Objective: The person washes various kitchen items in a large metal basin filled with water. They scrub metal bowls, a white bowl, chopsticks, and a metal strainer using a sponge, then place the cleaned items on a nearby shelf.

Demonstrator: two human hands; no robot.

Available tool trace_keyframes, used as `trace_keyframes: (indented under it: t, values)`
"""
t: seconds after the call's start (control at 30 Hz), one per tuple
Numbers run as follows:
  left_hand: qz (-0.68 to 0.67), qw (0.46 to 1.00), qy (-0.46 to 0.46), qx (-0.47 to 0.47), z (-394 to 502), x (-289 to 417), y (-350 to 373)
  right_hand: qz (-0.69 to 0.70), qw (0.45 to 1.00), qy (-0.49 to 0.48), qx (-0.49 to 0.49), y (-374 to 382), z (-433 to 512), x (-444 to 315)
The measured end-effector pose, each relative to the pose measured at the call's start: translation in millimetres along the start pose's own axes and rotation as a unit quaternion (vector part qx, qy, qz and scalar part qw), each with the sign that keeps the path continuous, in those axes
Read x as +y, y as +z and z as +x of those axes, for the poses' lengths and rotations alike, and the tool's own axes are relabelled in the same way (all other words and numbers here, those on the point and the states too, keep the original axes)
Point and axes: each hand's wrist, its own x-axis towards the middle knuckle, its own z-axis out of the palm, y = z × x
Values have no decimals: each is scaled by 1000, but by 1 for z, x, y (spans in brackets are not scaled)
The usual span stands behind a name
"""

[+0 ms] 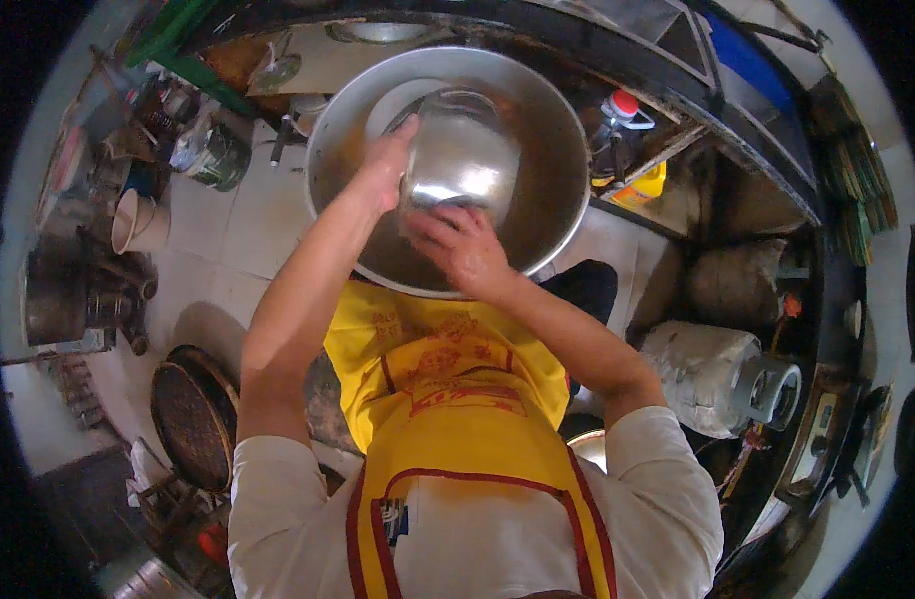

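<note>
A shiny metal pot (463,161) is tilted on its side above murky water in a large round metal basin (570,105). My left hand (392,161) grips the pot's left edge, thumb on the outer wall. Against the pot's lower end lies my right hand (465,247), blurred, with fingers curled. Something dark shows at its fingertips, but I cannot tell whether it is a held thing or shadow. A pale round dish (386,105) sits in the basin behind the pot, partly hidden by it.
A red-capped plastic jug (624,105) and a yellow container (644,183) stand right of the basin. A gas cylinder (701,378) lies farther right. On the left are a pale bucket (137,221), a green-dark bucket (218,153) and a round woven tray (192,419).
</note>
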Motion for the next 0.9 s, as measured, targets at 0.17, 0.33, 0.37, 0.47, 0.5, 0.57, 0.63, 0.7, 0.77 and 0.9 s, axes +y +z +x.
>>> trace_keyframes:
  t: [0.17,0.33,0.37,0.47,0.5,0.57,0.63,0.7,0.77,0.9]
  values:
    - [49,994,63,73,-17,-4,7,-42,996,4,74,-16,22,47]
    - [242,955,164,44,-39,-3,11,99,961,249,62,-36,87,116]
    - [248,952,176,25,-42,-3,12,113,942,315,18,-38,92,115]
    - [160,967,165,113,-43,-2,13,70,983,151,77,-34,88,84]
    - [93,981,130,106,-42,-2,13,44,985,146,76,-29,81,63]
    - [-42,991,85,93,-36,-2,14,-34,990,84,112,-21,66,31]
    - [-164,977,93,102,-31,-4,15,-26,987,85,135,-17,45,11]
    - [-262,954,99,103,-30,-9,13,-37,979,115,162,-10,30,2]
    - [-336,934,106,62,-35,-20,12,-57,956,166,233,-6,19,4]
    - [-355,929,83,70,-42,-37,13,88,903,297,297,2,15,28]
